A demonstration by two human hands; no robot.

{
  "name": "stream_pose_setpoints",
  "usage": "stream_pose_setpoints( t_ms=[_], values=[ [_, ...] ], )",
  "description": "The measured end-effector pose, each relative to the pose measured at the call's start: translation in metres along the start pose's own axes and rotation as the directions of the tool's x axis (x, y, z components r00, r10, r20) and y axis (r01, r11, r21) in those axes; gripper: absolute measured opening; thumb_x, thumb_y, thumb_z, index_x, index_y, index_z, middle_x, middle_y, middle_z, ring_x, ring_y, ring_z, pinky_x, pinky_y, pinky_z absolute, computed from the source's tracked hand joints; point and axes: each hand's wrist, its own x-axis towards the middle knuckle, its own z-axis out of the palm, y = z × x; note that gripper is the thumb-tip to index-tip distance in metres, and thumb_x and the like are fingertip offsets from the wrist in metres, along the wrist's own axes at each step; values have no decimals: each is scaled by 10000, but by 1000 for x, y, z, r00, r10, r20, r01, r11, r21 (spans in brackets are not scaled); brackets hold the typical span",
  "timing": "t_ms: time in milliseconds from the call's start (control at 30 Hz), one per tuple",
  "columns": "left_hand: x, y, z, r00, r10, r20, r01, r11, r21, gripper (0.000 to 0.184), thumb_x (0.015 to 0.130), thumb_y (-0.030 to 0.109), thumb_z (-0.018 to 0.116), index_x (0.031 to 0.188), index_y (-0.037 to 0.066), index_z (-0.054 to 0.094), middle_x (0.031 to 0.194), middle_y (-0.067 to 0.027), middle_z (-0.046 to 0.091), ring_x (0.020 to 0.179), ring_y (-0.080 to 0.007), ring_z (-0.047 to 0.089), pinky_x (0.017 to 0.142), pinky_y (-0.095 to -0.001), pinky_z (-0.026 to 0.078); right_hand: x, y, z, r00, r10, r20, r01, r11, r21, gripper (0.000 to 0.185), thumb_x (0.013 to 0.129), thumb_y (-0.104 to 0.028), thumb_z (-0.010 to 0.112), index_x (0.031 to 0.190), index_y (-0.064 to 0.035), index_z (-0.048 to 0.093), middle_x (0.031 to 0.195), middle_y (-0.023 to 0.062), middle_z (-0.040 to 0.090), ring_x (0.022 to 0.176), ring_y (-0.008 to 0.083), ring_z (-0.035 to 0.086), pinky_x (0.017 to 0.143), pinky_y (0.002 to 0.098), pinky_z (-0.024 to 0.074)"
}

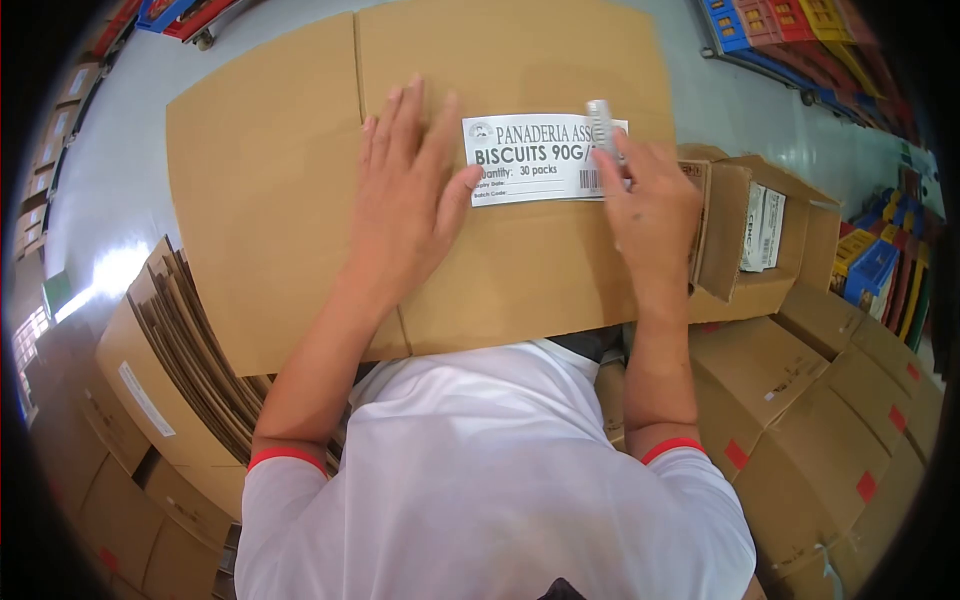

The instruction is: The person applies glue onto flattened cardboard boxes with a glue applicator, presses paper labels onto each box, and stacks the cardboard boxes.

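Observation:
A large flattened cardboard sheet [520, 270] lies in front of me. On it is a white printed label [525, 185] reading "BISCUITS 90G" and "Quantity: 30 packs". My left hand [410, 185] rests on the cardboard with its fingers spread, the thumb at the label's left edge. My right hand [652, 200] is closed round a small whitish ridged tool [600, 125], held over the label's right end. Its fingers and the tool cover part of the print and barcode.
An open carton [820, 235] holding printed labels [763, 228] stands at the right. Folded cardboard sheets [185, 340] stand at the left. Closed cartons [800, 430] fill the lower right. Coloured crates [770, 30] are at the upper right.

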Motion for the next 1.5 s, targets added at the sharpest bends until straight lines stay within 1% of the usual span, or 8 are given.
stream_pose_setpoints(
  t_ms=[100,233,633,833,967,1033,1133,1500],
  values=[
    [3,-12,2,984,-84,-159,13,915,-403,507,1094,279,498,1532,25,513,1660,-238,345,1563,-431,272,1253,-531,240,-1,-47,31,969,-236,71,231,970,75,208,911,-152,740,1074,-24,735,843,110,649,727,305,665,636,431,532],
    [5,-31,-4,981,-70,-179,2,934,-356,521,1115,309,431,1540,17,504,1663,-244,340,1570,-439,252,1258,-512,231,-2,-102,71,911,-387,144,351,909,225,198,900,-147,736,1053,-23,717,809,124,626,722,332,657,637,455,529],
    [8,-15,-2,992,75,101,-100,959,266,497,1087,472,465,1539,284,550,1716,-136,286,1590,-415,205,1269,-593,183,19,28,-22,969,240,54,-231,964,-131,302,925,-269,747,1144,-61,737,903,129,707,769,329,677,697,446,531],
    [-17,-14,-20,967,93,239,-160,947,280,508,1086,451,454,1565,295,518,1725,-152,263,1588,-408,224,1268,-599,170,-20,-13,-2,994,-22,103,15,997,72,285,888,-186,786,1131,-46,736,890,121,703,733,296,663,682,399,539],
    [-53,-1,-39,864,155,479,-297,925,237,580,1067,496,462,1598,264,459,1719,-189,257,1588,-409,228,1268,-606,171,-18,-3,-7,976,106,191,-148,963,223,303,889,-123,786,1174,-39,725,885,86,703,706,202,656,663,325,529],
    [-60,2,-41,805,183,565,-346,918,195,637,1058,501,476,1625,217,415,1718,-197,254,1589,-410,222,1271,-601,166,-10,15,-11,921,307,239,-387,790,475,293,930,-108,765,1204,-19,711,883,43,694,728,100,630,667,254,502],
    [-54,3,-35,816,176,551,-247,967,56,775,1037,504,513,1644,62,319,1720,-196,246,1594,-402,212,1283,-571,157,-2,43,-6,938,347,3,-223,596,772,280,963,-107,749,1210,16,700,870,12,656,754,55,585,674,210,466],
    [67,76,94,801,516,304,-551,834,35,868,1039,582,471,1609,-51,301,1705,-183,285,1599,-299,227,1317,-441,160,-5,67,-3,843,534,57,-197,209,958,378,1055,-298,579,1273,6,631,704,30,582,559,65,521,469,232,391]
  ],
)
